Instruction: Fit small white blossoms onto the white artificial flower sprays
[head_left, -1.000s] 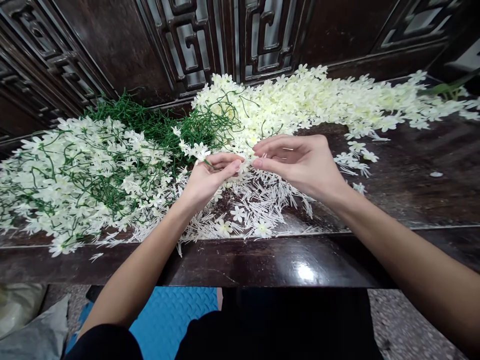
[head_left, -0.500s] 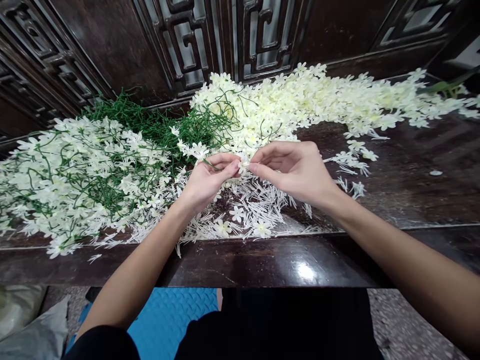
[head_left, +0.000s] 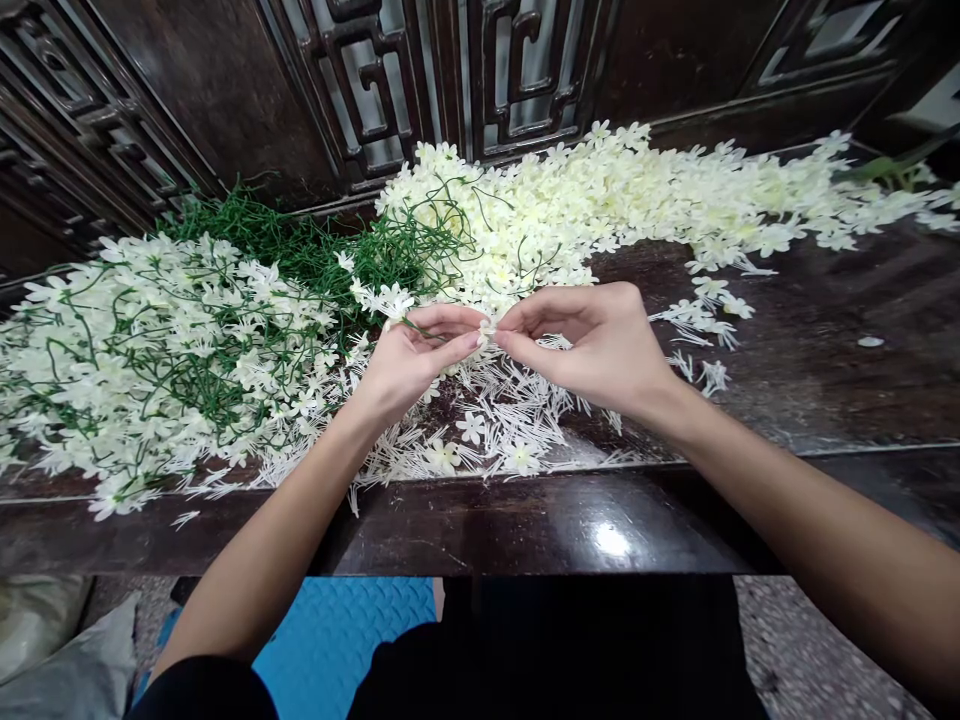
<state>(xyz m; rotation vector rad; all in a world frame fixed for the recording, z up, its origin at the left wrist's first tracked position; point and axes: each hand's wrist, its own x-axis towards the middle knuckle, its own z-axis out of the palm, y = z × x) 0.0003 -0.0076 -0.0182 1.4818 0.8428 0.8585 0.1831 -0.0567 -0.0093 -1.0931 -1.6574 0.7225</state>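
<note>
Both hands (head_left: pixel 409 365) (head_left: pixel 596 345), small flower (head_left: pixel 486 330), apparently pinched

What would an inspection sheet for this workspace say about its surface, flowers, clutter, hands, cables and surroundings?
Surface: glossy dark-brown wooden ledge, scuffed.
Job's things: small white petalled flower at the hands; white flowers with thin green stems heaped at picture left; pale cream-white blossoms along the back; tangle of thin green stems between.
Clutter: thin white stick-like pieces scattered toward the front edge.
Grippers: none; the bare left hand pinches the small flower, and the bare right hand closes on its other side.
Cables: nothing seen.
Surroundings: dark carved wooden panels behind; blue textured mat below.
</note>
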